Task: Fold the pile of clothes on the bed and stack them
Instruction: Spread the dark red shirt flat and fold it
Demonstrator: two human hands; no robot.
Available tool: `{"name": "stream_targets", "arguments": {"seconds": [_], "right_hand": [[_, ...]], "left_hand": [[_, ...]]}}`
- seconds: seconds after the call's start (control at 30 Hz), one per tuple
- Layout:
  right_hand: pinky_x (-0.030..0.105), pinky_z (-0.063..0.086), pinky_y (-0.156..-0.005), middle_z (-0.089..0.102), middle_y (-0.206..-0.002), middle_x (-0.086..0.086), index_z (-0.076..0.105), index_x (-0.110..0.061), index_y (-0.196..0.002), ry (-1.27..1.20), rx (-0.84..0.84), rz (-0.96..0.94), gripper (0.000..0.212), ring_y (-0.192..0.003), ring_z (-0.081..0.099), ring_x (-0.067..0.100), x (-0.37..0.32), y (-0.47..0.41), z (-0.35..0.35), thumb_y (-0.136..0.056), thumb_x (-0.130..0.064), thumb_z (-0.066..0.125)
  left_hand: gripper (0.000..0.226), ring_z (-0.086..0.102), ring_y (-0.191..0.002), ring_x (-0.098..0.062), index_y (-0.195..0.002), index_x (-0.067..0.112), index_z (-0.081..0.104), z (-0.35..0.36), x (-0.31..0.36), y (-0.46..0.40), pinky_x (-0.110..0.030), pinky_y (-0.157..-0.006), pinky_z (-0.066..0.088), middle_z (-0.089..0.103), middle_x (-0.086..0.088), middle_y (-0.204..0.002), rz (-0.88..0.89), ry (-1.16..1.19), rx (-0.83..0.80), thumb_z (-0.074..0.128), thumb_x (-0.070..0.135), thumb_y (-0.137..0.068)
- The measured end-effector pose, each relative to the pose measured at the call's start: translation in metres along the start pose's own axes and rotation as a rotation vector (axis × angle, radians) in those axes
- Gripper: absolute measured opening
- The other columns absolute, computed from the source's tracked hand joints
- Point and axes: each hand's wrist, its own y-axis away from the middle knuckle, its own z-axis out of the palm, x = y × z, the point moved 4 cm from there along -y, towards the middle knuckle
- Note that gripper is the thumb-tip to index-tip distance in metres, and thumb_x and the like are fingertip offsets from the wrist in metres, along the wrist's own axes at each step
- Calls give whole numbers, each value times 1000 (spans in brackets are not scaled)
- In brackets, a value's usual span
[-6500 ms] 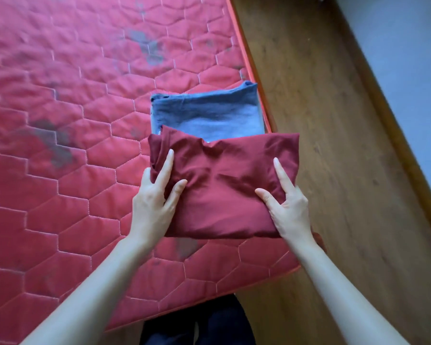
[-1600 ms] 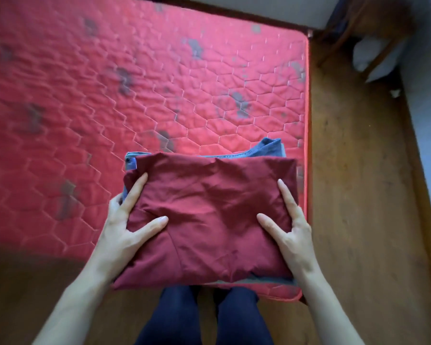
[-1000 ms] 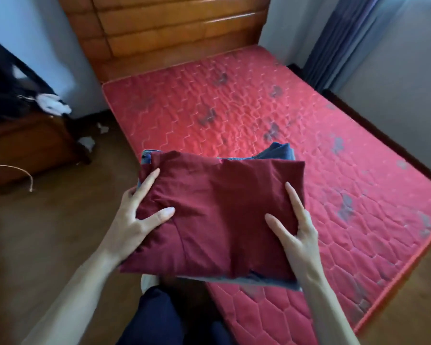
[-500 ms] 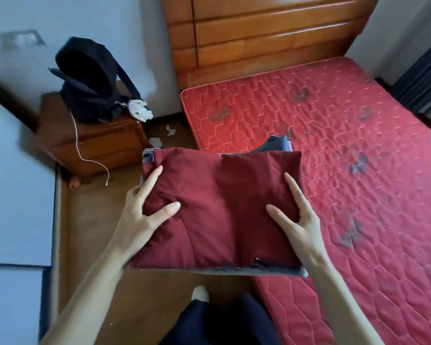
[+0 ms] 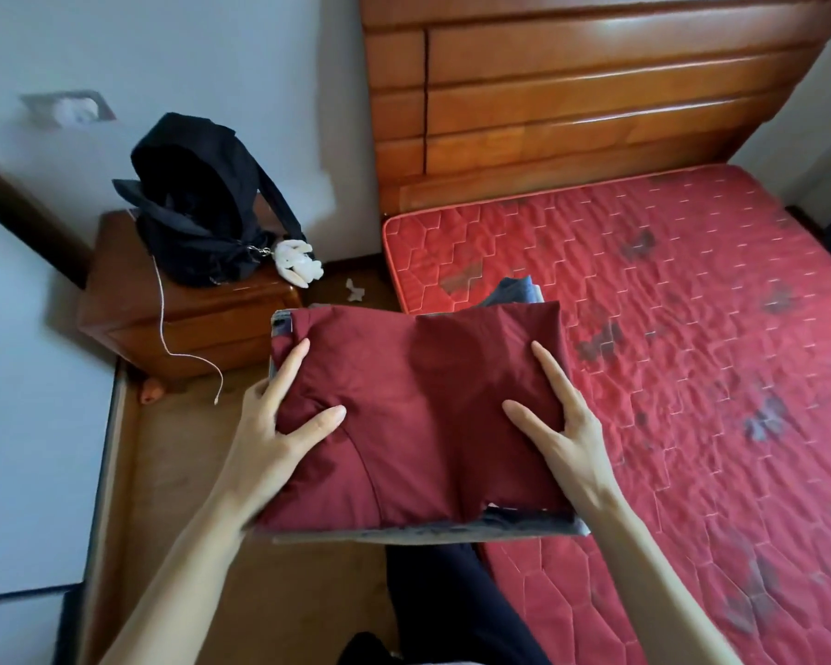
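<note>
I carry the stack, folded maroon garment [image 5: 418, 415] atop blue jeans [image 5: 519, 292], held up beside the bed [image 5: 692, 328]. My left hand [image 5: 269, 434] and right hand [image 5: 564, 424] clamp its sides, fingers spread on top. Folding looks finished; next, setting it down level.

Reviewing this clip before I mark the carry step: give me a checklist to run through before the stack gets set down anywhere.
1. Both hands on the stack: left hand and right hand each grip a side, thumbs on top. Ok.
2. Stack order: maroon garment lies on the blue denim garment. Ok.
3. Edges aligned: denim pokes out at the far and near edges. Not ok.
4. Stack level: roughly flat. Ok.
5. Landing spot: mattress is bare beside it; nightstand bears a black backpack. Intended spot: cannot tell.
</note>
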Motion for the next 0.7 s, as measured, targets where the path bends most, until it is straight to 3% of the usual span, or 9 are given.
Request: {"name": "stream_targets", "arguments": {"seconds": [0.2,0.33,0.43,0.57,0.63,0.7], "right_hand": [[33,44,-104,52,-130,-11,37,-67,-132,-51,-49,-8,66,-118,52,4,-18,-125,2,-82,-41,73],[33,43,-103,51,-130,-11,36,-68,-131,-39,-29,9,66,-120,51,6,-23,-195,-12,-81,-44,72],[29,43,-100,51,-130,-9,36,-67,-132,-28,-5,26,66,-119,51,6,-19,-236,-23,-81,-44,71],[37,44,-104,51,-130,-10,35,-68,-132,-14,41,76,67,-119,51,6,-6,-287,-30,-80,-45,72],[41,45,-105,50,-131,-10,34,-69,-131,-7,58,108,67,-120,51,8,1,-318,-30,-80,-46,72],[42,45,-104,50,-130,-9,33,-70,-131,12,56,129,67,-120,51,10,7,-353,-26,-81,-46,71]], "left_hand": [[78,34,-124,1,-137,58,36,14,28,-117,-21,-106,23,34,4,-141,-35,-32,-27,78,41,-74],[73,35,-122,0,-135,60,36,37,50,-187,-23,-105,23,33,3,-140,-44,-2,-49,73,31,-79],[73,38,-115,13,-136,57,38,60,59,-234,-20,-105,23,35,4,-141,-19,11,-94,73,32,-77],[80,34,-117,24,-137,57,38,91,58,-303,-9,-100,23,36,6,-142,9,19,-184,80,50,-68],[82,35,-123,19,-135,59,39,105,52,-343,-6,-98,25,39,6,-142,1,8,-210,73,58,-61],[80,38,-124,11,-136,58,39,119,47,-383,-6,-97,26,39,4,-141,-9,8,-235,77,50,-66]]}}
